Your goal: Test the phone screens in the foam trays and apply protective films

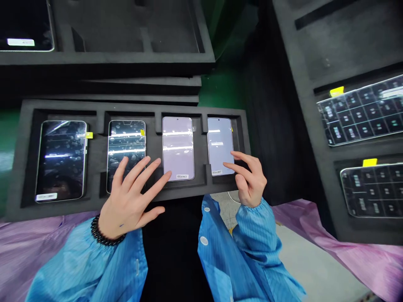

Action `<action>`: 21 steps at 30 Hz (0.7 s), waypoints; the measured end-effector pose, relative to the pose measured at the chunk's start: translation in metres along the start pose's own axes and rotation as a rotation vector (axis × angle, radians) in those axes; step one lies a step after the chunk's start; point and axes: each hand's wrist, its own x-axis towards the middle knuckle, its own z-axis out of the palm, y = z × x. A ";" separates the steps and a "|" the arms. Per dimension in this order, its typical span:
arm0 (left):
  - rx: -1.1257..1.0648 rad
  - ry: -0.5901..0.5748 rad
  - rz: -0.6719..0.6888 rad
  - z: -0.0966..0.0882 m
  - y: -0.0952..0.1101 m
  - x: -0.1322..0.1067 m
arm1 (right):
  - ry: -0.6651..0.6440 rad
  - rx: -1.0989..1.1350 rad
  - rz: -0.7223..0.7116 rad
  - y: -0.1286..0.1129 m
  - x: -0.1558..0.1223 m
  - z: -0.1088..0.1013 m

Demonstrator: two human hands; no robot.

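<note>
My left hand [129,197] is spread with fingers apart over a dark-screened smartphone [126,138] and the lower left edge of a smartphone with a lit pale-lilac screen [178,147]. It grips nothing. At the right end of the foam tray [154,195], my right hand [252,176] reaches over the lower right part of a smartphone with a lit pale-blue screen [219,144]. Its index and middle fingers are stretched out, the other fingers curled, and nothing is held. Another dark smartphone [62,163] lies in the tray's left recess with a yellow tab [89,135].
Behind stand stacked black foam trays [132,58], the top one bearing a dark phone [25,25]. On the right, another foam tray [315,167] holds phones with lit grid screens [365,109]. Pink-purple cloth [302,214] hangs along the near side, above a pale floor [302,251].
</note>
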 end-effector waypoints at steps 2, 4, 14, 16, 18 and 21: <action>-0.011 0.018 -0.004 0.001 0.000 0.000 | 0.012 -0.013 0.063 0.001 0.009 -0.005; -0.008 0.024 -0.002 0.002 0.000 -0.001 | 0.029 -0.095 0.110 0.005 0.024 -0.009; 0.016 0.058 0.010 0.006 -0.001 -0.001 | -0.261 -0.391 0.144 0.031 0.095 0.015; 0.014 0.065 0.012 0.006 -0.001 0.000 | -0.296 -0.416 0.122 0.028 0.099 0.018; 0.010 0.067 0.012 0.006 -0.002 0.001 | -0.330 -0.433 0.116 0.025 0.101 0.018; 0.009 0.068 0.005 0.007 -0.002 0.000 | -0.358 -0.433 0.134 0.026 0.102 0.017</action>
